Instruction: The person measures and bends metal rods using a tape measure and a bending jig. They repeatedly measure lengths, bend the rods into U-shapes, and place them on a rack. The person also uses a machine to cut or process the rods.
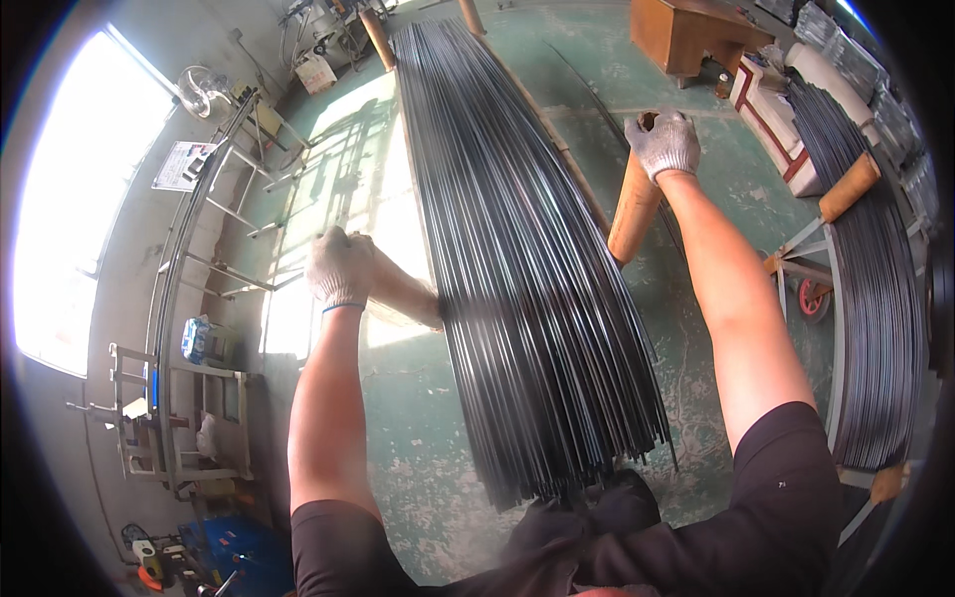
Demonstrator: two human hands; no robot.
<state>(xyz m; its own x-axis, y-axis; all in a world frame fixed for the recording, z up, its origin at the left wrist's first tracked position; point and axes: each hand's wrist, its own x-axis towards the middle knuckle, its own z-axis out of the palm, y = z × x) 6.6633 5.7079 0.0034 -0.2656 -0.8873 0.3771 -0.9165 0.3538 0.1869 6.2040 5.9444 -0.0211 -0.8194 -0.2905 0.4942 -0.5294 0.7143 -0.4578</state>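
Note:
A long bundle of thin black rods (517, 259) stretches away in front of me, its near ends fanned out by my legs. My left hand (340, 269), in a pale knitted glove, is closed round the top of a tan tube-like post (403, 292) on the bundle's left side. On the right side, my gloved right hand (665, 144) is closed over the upper end of a brown tube-like post (635, 207). The posts stand tilted outward, one on each side of the rods. What bears the bundle is mostly hidden beneath it.
At right, a wheeled rack (829, 269) with a red wheel carries more black rods (875, 328). A brown wooden desk (686, 35) stands at the far right. Along the left wall runs a metal frame (169, 328), with a fan (204, 92) near its far end.

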